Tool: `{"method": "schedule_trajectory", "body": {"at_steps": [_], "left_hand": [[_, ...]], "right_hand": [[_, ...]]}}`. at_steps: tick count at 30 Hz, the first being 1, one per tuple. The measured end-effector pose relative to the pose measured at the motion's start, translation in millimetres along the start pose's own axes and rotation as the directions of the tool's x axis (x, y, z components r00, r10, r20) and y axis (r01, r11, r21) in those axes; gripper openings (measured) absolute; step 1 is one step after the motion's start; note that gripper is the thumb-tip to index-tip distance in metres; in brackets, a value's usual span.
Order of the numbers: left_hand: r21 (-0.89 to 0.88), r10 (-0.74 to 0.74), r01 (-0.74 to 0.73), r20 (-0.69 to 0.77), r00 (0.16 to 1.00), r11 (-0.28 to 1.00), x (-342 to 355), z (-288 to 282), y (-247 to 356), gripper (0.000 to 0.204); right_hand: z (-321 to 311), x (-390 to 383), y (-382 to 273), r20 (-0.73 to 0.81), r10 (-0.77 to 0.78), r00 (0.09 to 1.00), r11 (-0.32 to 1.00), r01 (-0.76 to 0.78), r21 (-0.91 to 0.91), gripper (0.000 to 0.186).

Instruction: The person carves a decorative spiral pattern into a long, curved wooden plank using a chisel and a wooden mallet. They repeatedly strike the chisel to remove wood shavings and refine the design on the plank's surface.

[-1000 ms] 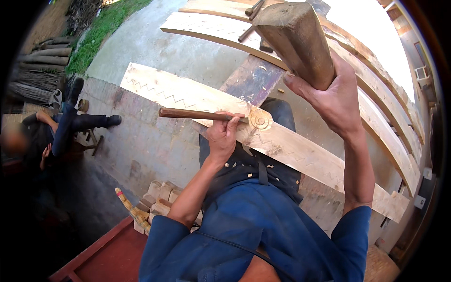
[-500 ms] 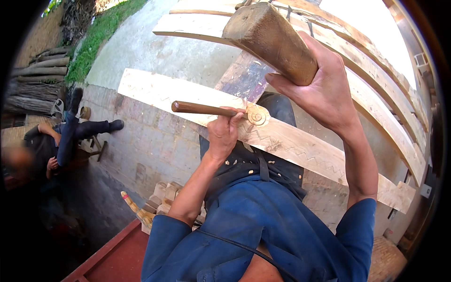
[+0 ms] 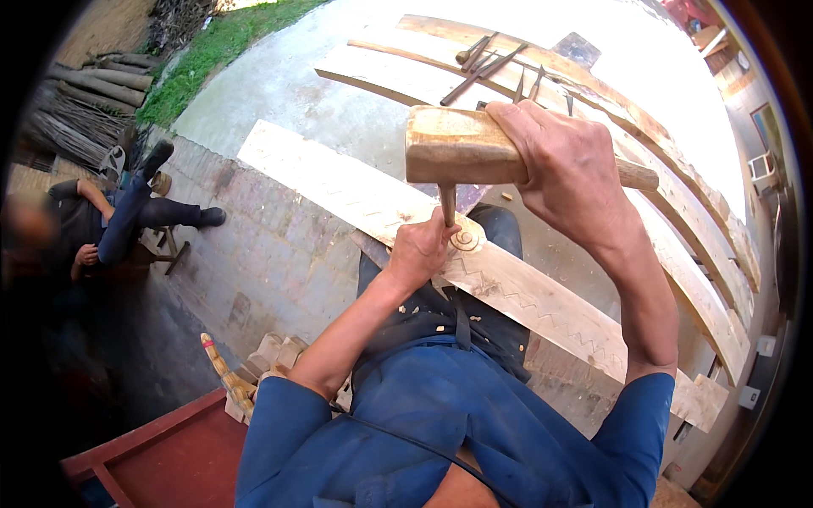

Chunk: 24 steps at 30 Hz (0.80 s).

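Note:
A long pale wooden board [image 3: 533,300] lies across my lap, with a carved spiral [image 3: 466,238] near its middle and zigzag lines drawn along it. My left hand [image 3: 421,251] is closed around a chisel [image 3: 447,205] held nearly upright just left of the spiral. The chisel's blade is hidden behind my fingers. Over it, my right hand [image 3: 572,169] grips a wooden mallet [image 3: 461,146] where the handle meets the head. The mallet head covers the chisel's top end, so whether they touch I cannot tell.
Several more boards [image 3: 373,78] are laid out beyond, with dark hand tools [image 3: 481,74] on them. A person [image 3: 123,207] sits at the left near stacked logs [image 3: 102,83]. Wooden pieces [image 3: 269,354] and a red framed surface [image 3: 174,457] are at the lower left.
The mallet has come down and turned level above the chisel. The chisel has swung from lying far over to the left to nearly upright. My view has shifted slightly.

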<state>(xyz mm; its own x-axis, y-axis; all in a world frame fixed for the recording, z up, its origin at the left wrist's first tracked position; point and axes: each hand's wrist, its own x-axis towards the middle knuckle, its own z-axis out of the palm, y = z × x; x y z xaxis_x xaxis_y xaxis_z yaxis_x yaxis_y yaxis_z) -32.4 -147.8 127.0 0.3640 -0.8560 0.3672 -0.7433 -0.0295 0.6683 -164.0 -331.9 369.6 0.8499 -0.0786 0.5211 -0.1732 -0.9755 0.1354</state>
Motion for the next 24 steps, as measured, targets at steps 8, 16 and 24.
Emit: {"method": "schedule_trajectory", "body": {"at_steps": [8,16,24], "left_hand": [[-0.005,-0.031,0.031,0.003,1.0,1.0,3.0,3.4,1.8,0.018],[-0.187,-0.118,0.072,-0.247,0.962,0.98,-26.0,1.5,11.3,0.006],[-0.293,-0.249,0.164,-0.283,0.926,0.942,-44.0,9.5,6.8,0.008]], "right_hand": [[-8.8,0.9,-2.0,-0.214,0.194,0.957,0.94,-0.119,0.318,0.029],[3.6,-32.6,-1.0,-0.214,0.403,0.89,0.867,-0.296,0.401,0.049],[28.8,-70.2,-6.4,0.058,0.577,0.814,0.575,-0.456,0.68,0.051]]}}
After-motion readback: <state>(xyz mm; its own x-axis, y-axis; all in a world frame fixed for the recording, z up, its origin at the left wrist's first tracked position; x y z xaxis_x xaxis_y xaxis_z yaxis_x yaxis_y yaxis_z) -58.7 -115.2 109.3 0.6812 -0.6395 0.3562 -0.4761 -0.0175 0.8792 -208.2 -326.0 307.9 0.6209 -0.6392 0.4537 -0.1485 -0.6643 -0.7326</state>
